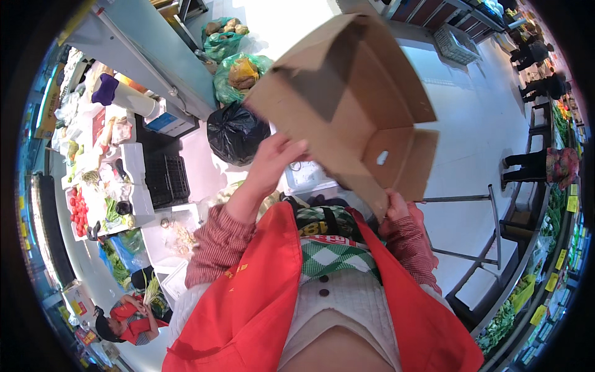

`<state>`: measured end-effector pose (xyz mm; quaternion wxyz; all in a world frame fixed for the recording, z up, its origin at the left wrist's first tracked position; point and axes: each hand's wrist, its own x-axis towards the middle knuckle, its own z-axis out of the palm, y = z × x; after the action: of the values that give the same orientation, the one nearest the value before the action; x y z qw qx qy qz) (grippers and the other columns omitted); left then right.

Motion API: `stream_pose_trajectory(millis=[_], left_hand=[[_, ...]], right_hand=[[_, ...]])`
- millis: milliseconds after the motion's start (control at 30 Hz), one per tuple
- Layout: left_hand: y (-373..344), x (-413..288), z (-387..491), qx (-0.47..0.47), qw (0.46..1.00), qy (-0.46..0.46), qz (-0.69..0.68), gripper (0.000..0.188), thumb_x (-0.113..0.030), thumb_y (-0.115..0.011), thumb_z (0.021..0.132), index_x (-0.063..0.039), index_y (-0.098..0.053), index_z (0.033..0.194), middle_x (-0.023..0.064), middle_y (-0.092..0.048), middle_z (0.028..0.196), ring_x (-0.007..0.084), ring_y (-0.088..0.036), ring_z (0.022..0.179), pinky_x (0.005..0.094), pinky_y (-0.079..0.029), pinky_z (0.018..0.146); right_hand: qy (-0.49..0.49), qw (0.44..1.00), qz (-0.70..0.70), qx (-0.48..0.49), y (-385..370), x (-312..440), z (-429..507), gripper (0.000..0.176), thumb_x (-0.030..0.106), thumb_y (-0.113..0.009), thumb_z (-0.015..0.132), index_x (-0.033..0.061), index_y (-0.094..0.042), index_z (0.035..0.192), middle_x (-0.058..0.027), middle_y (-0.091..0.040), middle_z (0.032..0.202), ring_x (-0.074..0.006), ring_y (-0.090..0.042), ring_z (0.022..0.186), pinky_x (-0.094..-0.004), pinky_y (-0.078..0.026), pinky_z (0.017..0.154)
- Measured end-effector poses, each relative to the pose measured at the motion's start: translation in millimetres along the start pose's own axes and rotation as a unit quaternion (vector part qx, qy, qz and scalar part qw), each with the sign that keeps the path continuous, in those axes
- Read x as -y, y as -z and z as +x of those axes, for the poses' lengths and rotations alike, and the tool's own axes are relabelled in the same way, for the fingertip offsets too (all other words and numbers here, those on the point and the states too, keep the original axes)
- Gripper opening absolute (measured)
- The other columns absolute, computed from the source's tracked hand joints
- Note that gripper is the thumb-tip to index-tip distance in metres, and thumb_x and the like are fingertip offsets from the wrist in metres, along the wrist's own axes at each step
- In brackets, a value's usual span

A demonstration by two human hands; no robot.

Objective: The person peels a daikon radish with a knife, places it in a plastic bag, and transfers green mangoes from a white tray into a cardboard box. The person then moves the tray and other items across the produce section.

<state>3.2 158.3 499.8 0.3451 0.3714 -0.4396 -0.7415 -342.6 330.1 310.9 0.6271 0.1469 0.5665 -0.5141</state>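
In front of me a brown cardboard box [327, 132] is held up and tilted, its open side facing right. Flaps stand out at its right edge, and a small cut-out shows in one wall. My right hand [396, 205] grips the box's lower edge with the fingers closed round the cardboard. At the box's left outer wall is my left hand [276, 160], thumb and fingers partly curled; whether it grips the wall cannot be made out. Behind that hand, a knotted black plastic bag [237, 135] rests on the floor. A white container [307, 176] is partly hidden below the box.
Green bags of root vegetables [239, 76] stand beyond the black bag. To the left are a black crate [175, 181] and foam boxes with vegetables [111, 204]. A metal frame [495, 228] stands right. A co-worker [135, 316] holds greens at lower left; shoppers [534, 165] are far right.
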Motion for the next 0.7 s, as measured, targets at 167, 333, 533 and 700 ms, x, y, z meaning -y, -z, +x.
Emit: stream_pose_trajectory(millis=[167,333,533,700], left_hand=[[-20,40,76,0.128,0.991,0.0,-0.049,0.052,-0.017,-0.06,0.1,0.002,-0.044,0.145,0.0143,-0.058,0.136,0.021,-0.063,0.114,0.0313,-0.053,0.092],[35,173,113,-0.059,0.98,0.184,0.055,0.042,-0.02,-0.062,0.1,0.004,-0.056,0.133,0.0119,-0.068,0.12,0.0187,-0.067,0.104,0.0296,-0.054,0.088],[132,351,124,-0.272,0.892,0.35,0.087,0.036,-0.018,-0.063,0.096,0.002,-0.062,0.125,0.0063,-0.069,0.1,0.013,-0.064,0.086,0.0252,-0.052,0.073],[231,481,183,-0.317,0.805,0.357,0.352,0.073,-0.033,-0.072,0.087,0.01,-0.046,0.139,0.0298,-0.061,0.126,0.0372,-0.061,0.118,0.0398,-0.049,0.098]], right_hand=[[0.045,0.996,0.022,-0.074,12,78,49,0.026,0.016,-0.049,0.093,0.0007,-0.065,0.106,-0.0138,-0.069,0.103,-0.0312,-0.067,0.093,-0.0409,-0.057,0.08],[0.23,0.952,-0.194,-0.063,75,137,210,0.025,0.008,-0.045,0.094,-0.0029,-0.064,0.106,-0.0152,-0.066,0.097,-0.031,-0.067,0.089,-0.0392,-0.058,0.08],[0.069,0.987,0.097,-0.104,110,154,434,0.035,-0.002,-0.047,0.093,-0.0101,-0.052,0.126,-0.022,-0.062,0.112,-0.0334,-0.062,0.105,-0.0403,-0.061,0.083],[-0.085,0.882,0.369,-0.282,130,101,545,0.041,0.006,-0.054,0.096,-0.0084,-0.046,0.133,-0.0244,-0.055,0.127,-0.035,-0.054,0.119,-0.0403,-0.06,0.086]])
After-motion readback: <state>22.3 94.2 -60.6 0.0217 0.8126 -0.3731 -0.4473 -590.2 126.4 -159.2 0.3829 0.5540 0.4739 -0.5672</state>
